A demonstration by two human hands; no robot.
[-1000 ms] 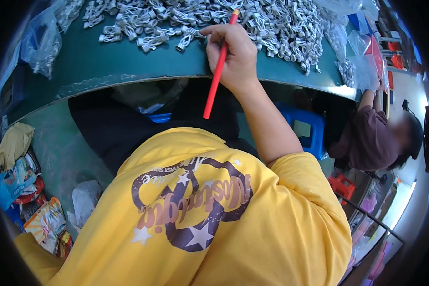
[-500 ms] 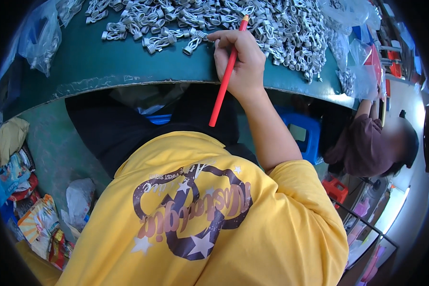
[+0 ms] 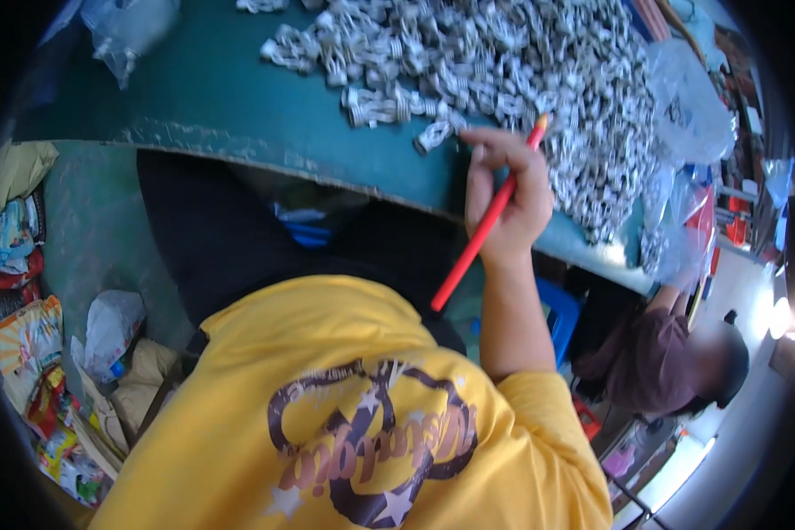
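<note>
My right hand (image 3: 523, 205) is closed around a red pencil (image 3: 470, 252), which slants across the palm with its pale tip pointing away from me. The hand is at the near edge of a large heap of small grey looped pieces (image 3: 512, 53), seemingly cords bent into loops with ribbed ends. My index fingertip is at one looped piece (image 3: 436, 134) on the heap's near left side; whether it touches cannot be told. The pieces lie on a green table (image 3: 238, 102). My left hand is not in view.
Clear plastic bags (image 3: 693, 102) lie right of the heap, another bag (image 3: 128, 31) at far left. A co-worker in a dark top (image 3: 640, 362) is on the right. A blue stool (image 3: 558, 309) is under the table; packets and bags (image 3: 26, 340) are piled left on the floor.
The view has shifted, so the table and heap sit lower and further right in the picture. My right hand keeps the red pencil, its index finger still by the same looped piece.
</note>
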